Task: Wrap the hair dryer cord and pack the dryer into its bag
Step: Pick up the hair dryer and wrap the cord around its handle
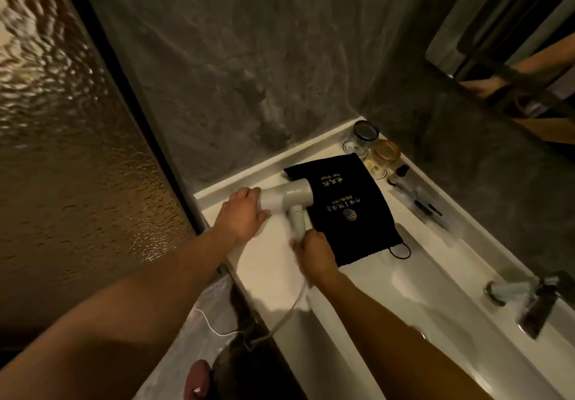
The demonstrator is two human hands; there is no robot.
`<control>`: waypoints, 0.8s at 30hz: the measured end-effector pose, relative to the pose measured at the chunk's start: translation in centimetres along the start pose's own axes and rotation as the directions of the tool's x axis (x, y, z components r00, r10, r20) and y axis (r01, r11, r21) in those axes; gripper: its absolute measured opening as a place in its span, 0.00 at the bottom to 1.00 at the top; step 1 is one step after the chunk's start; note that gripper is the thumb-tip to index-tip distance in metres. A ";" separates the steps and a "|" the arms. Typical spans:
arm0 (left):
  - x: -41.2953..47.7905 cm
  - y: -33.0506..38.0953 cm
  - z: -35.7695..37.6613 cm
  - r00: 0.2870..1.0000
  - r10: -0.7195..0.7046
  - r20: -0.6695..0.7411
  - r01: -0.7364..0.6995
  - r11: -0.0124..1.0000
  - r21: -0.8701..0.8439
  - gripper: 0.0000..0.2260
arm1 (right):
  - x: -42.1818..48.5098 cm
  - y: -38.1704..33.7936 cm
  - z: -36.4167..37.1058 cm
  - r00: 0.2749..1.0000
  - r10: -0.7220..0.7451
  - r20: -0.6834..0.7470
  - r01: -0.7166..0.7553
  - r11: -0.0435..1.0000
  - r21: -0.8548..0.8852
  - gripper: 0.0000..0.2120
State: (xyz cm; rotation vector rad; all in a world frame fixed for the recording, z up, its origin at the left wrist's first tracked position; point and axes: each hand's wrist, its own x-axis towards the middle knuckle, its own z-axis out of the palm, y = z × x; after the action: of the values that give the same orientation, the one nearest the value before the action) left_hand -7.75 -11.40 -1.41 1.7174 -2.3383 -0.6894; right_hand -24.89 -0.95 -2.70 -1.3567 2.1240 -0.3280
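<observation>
White dryer point(286, 198) gripped by both hands' fingers: left point(241, 213) barrel, right point(314, 251) handle.

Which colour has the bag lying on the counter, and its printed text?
The bag is black with gold print, seen best in the head view.

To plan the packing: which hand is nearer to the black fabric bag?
Right hand: it overlaps the black fabric bag edge. Left hand is farther left, on the dryer's barrel.
</observation>
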 end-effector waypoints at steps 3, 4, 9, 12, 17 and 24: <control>0.5 -0.1 0.1 1.000 -0.019 0.008 0.019 1.000 0.001 0.28 | 0.1 0.3 0.2 1.000 -0.021 0.020 0.020 0.999 0.042 0.23; 0.6 -0.2 0.2 1.000 -0.022 0.002 0.022 1.000 0.016 0.27 | 0.3 0.5 0.3 0.999 -0.033 0.018 0.032 0.997 0.074 0.24; 0.4 -0.3 -0.4 0.998 -0.059 0.038 0.057 0.996 0.064 0.24 | 0.5 0.6 0.4 0.995 0.044 0.088 -0.071 0.941 0.331 0.23; -0.9 -0.4 -0.7 0.995 -0.097 0.022 0.097 0.995 0.018 0.25 | -0.1 0.3 0.0 0.985 0.074 0.155 -0.144 0.848 0.510 0.16; -5.7 -0.9 -2.6 0.990 -0.099 -0.104 0.092 0.993 -0.077 0.26 | -2.7 -0.5 -1.4 0.951 -0.028 0.307 -0.207 0.680 0.703 0.10; -16.3 -1.6 -8.3 0.910 -0.029 -0.413 0.013 0.999 -0.040 0.25 | -8.8 -3.4 -1.7 0.797 -0.361 0.484 -0.284 0.483 0.828 0.11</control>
State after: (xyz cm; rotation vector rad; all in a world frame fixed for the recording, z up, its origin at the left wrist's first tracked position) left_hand 2.21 1.26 7.47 1.6779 -2.0042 -0.3238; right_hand -20.69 5.14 3.40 -0.6920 1.0293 -0.7649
